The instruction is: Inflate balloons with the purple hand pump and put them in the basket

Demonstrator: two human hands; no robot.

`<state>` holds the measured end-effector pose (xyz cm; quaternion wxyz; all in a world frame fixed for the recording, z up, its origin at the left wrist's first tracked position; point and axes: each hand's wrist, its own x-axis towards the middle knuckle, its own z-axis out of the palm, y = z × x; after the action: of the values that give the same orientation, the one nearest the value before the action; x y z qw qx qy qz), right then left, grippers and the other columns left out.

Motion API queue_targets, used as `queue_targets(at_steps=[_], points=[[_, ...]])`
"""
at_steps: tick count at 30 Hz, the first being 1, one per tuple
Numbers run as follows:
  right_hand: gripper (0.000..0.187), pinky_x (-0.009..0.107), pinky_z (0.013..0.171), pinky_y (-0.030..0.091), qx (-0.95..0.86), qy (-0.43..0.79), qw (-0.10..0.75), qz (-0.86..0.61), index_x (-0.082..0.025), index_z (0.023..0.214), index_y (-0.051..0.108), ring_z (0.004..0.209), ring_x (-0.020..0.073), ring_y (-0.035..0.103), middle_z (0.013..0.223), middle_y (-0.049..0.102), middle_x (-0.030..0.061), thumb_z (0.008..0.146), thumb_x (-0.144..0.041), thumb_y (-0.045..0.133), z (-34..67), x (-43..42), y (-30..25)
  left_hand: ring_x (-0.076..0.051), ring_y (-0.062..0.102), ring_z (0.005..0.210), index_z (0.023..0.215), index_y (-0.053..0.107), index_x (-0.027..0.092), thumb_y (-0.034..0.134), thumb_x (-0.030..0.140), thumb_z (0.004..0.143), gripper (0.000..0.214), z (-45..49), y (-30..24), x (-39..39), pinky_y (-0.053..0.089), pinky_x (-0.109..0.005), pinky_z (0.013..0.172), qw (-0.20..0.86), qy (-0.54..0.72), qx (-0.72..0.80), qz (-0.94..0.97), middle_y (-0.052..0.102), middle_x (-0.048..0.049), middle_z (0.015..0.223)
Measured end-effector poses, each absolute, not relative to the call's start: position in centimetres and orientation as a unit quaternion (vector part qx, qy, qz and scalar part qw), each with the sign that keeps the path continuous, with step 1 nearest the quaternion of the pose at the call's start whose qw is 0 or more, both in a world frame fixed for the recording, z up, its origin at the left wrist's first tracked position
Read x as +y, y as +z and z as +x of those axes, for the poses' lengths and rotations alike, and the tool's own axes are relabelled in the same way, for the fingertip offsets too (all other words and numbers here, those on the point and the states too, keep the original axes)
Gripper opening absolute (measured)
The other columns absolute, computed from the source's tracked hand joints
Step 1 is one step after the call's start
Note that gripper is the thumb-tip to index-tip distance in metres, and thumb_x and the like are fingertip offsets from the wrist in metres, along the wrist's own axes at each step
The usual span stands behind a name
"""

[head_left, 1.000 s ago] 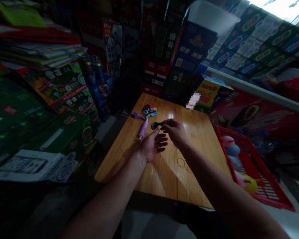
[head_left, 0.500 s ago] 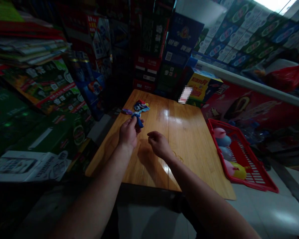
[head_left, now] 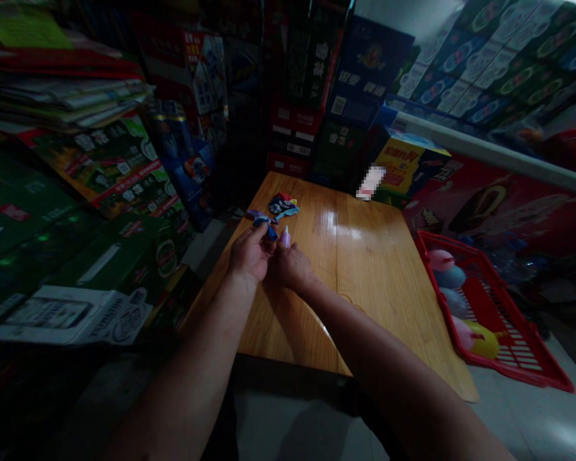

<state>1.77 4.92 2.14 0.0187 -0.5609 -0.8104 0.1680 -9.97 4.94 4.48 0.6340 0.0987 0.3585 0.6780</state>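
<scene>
My left hand (head_left: 249, 255) pinches a limp dark-blue balloon (head_left: 271, 233) between thumb and fingers, over the left part of the wooden table (head_left: 374, 269). Close beside it, my right hand (head_left: 292, 264) is closed around a pale purple piece with a narrow tip (head_left: 286, 235), which points up past the fingers; its lower part is hidden in the hand. Just beyond the hands lies a small pile of flat balloons (head_left: 283, 205) in red, dark, yellow and light blue. A purple flat balloon (head_left: 255, 215) lies left of the pile.
A red plastic basket (head_left: 532, 349) with several inflated balloons stands right of the table. Thin yellow loops (head_left: 348, 298) lie near my right forearm. A yellow and blue box (head_left: 398, 163) stands at the back right corner. Stacked drink cartons (head_left: 120, 269) line the left side.
My right hand has moved left and forward, up against the left hand. The pale purple tip now shows above its fingers. The view has shifted slightly left.
</scene>
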Motion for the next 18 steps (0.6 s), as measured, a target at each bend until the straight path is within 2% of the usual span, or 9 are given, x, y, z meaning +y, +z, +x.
queue_targets(at_steps=[2,3,6,8,10,14,18], points=[[0.063,0.040,0.088,0.053,-0.785,0.170,0.058,-0.593,-0.009,0.160,0.032,0.109,0.0322,0.067,0.119,0.067,0.0232,0.105,-0.033,0.050,3.6,4.0,2.3,-0.009,0.069,0.066,0.094,0.072,0.014,0.072,0.010,0.092,0.004,-9.6,4.5,4.9,0.048,-0.019,0.058,0.649,0.666,0.355,0.094,0.076,-0.0031,0.085],[0.060,0.039,0.085,0.052,-0.776,0.173,0.085,-0.601,-0.010,0.158,0.034,0.106,0.0318,0.068,0.115,0.068,0.0219,0.105,-0.034,0.049,4.8,3.5,2.3,-0.009,0.069,0.066,0.093,0.072,0.014,0.073,0.009,0.091,0.006,-9.3,4.4,4.9,0.048,-0.018,0.058,0.654,0.660,0.358,0.093,0.076,-0.0028,0.085],[0.035,0.037,0.081,0.050,-0.740,0.200,0.170,-0.620,-0.016,0.134,0.057,0.097,0.0285,0.069,0.112,0.071,0.0180,0.103,-0.028,0.047,9.1,1.9,2.4,-0.010,0.070,0.068,0.090,0.071,0.014,0.074,0.003,0.087,0.011,-8.1,4.0,4.9,0.050,-0.019,0.060,0.662,0.644,0.371,0.095,0.076,-0.0033,0.085],[0.027,0.035,0.076,0.048,-0.691,0.224,0.232,-0.647,-0.018,0.121,0.060,0.085,0.0251,0.068,0.102,0.073,0.0130,0.097,-0.022,0.049,12.4,0.5,2.3,-0.010,0.071,0.069,0.089,0.071,0.013,0.073,0.001,0.086,0.013,-7.1,3.6,4.9,0.050,-0.019,0.061,0.666,0.635,0.377,0.101,0.076,-0.0040,0.085],[0.026,0.034,0.069,0.045,-0.647,0.250,0.291,-0.659,-0.020,0.119,0.058,0.074,0.0229,0.065,0.094,0.073,0.0087,0.094,-0.025,0.054,15.5,-1.1,2.0,-0.011,0.071,0.071,0.088,0.070,0.013,0.072,-0.001,0.085,0.015,-6.0,3.2,4.8,0.051,-0.018,0.062,0.670,0.628,0.383,0.107,0.076,-0.0048,0.086],[0.026,0.034,0.072,0.048,-0.599,0.299,0.389,-0.632,-0.022,0.118,0.058,0.079,0.0226,0.068,0.101,0.074,0.0086,0.093,-0.029,0.058,20.0,-4.4,1.3,-0.011,0.073,0.075,0.089,0.070,0.014,0.070,-0.004,0.084,0.019,-3.6,2.2,4.8,0.052,-0.019,0.066,0.671,0.616,0.394,0.119,0.076,-0.0047,0.088],[0.025,0.036,0.075,0.050,-0.602,0.320,0.406,-0.608,-0.022,0.115,0.062,0.086,0.0234,0.069,0.100,0.075,0.0073,0.090,-0.024,0.061,21.4,-6.0,1.4,-0.013,0.073,0.080,0.088,0.070,0.015,0.074,-0.002,0.082,0.019,-1.3,1.2,4.8,0.053,-0.020,0.069,0.668,0.606,0.410,0.136,0.077,-0.0044,0.089]])
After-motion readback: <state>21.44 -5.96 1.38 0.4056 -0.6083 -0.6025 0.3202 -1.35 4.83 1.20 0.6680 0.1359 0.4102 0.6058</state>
